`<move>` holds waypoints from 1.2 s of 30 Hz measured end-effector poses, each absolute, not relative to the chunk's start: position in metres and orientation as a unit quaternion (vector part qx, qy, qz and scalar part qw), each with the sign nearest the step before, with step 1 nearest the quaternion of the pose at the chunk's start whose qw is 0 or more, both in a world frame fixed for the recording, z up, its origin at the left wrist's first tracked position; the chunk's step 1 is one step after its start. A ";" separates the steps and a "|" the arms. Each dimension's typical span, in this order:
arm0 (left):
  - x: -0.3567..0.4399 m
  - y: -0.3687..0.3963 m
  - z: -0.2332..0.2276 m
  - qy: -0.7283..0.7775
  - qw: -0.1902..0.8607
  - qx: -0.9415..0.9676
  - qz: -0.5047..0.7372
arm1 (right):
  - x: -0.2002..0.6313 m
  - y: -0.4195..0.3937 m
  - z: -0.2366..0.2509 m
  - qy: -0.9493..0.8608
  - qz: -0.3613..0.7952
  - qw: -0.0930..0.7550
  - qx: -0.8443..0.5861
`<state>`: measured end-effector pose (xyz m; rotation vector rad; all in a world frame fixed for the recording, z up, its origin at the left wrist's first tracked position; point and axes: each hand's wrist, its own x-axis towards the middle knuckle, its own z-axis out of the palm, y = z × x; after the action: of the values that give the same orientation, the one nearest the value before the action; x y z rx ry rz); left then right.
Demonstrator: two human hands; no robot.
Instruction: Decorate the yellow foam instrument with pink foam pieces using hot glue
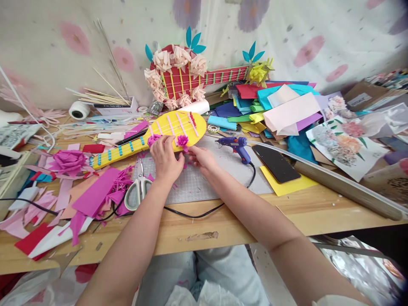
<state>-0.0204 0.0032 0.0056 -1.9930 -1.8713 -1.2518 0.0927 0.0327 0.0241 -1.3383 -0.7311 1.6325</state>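
Note:
A yellow toy guitar with pink strips, white strings and blue neck bands lies aslant on the table. My left hand grips its near edge, fingers over the body and thumb toward me. Partly behind those fingers is one magenta paper flower. A second, smaller magenta flower sits at the guitar's near edge, between my hands. The fingers of my right hand are closed in a pinch just below it, at its lower right; the exact contact is partly hidden.
Right of my hands, a blue glue gun stands on the grey cutting mat. Scissors and magenta paper lie left. A black phone is at right. Behind stands a red flowered guitar beside piled coloured paper.

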 end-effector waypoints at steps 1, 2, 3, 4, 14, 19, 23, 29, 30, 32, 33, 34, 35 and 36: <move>-0.020 0.003 0.006 -0.620 0.066 -0.662 -0.415 | 0.094 0.032 0.025 -0.295 0.661 0.438 -0.533; -0.019 0.004 0.006 -0.620 0.066 -0.662 -0.416 | 0.095 0.032 0.025 -0.297 0.665 0.437 -0.528; -0.018 0.004 0.006 -0.620 0.067 -0.661 -0.417 | 0.096 0.032 0.025 -0.298 0.668 0.437 -0.524; -0.017 0.004 0.006 -0.620 0.069 -0.661 -0.418 | 0.097 0.031 0.026 -0.298 0.670 0.436 -0.522; -0.014 0.007 0.004 -0.618 0.063 -0.650 -0.437 | 0.107 0.029 0.028 -0.402 0.588 0.457 -0.533; -0.014 0.011 0.004 -0.624 0.058 -0.641 -0.443 | 0.110 0.036 0.012 -0.549 0.426 0.492 -0.525; -0.014 0.013 0.003 -0.623 0.067 -0.639 -0.446 | 0.116 0.033 0.011 -0.634 0.318 0.471 -0.524; -0.013 0.013 0.003 -0.630 0.068 -0.632 -0.446 | 0.119 0.029 0.012 -0.731 0.210 0.412 -0.501; -0.013 0.014 0.003 -0.631 0.068 -0.632 -0.445 | 0.119 0.029 0.011 -0.738 0.197 0.403 -0.504; -0.014 0.014 0.003 -0.632 0.069 -0.631 -0.444 | 0.120 0.031 0.009 -0.754 0.175 0.380 -0.506; -0.014 0.014 0.004 -0.632 0.072 -0.632 -0.442 | 0.120 0.032 0.009 -0.764 0.164 0.371 -0.503; -0.014 0.014 0.004 -0.633 0.077 -0.632 -0.441 | 0.121 0.033 0.008 -0.773 0.154 0.362 -0.498; -0.014 0.014 0.005 -0.633 0.081 -0.633 -0.438 | 0.121 0.034 0.008 -0.781 0.143 0.354 -0.494; -0.014 0.014 0.006 -0.632 0.086 -0.635 -0.435 | 0.122 0.035 0.008 -0.790 0.132 0.346 -0.489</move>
<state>-0.0141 0.0144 0.0056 -1.8939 -1.8851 -1.2959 0.1219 0.0347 0.0078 -1.2685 -2.0490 0.3425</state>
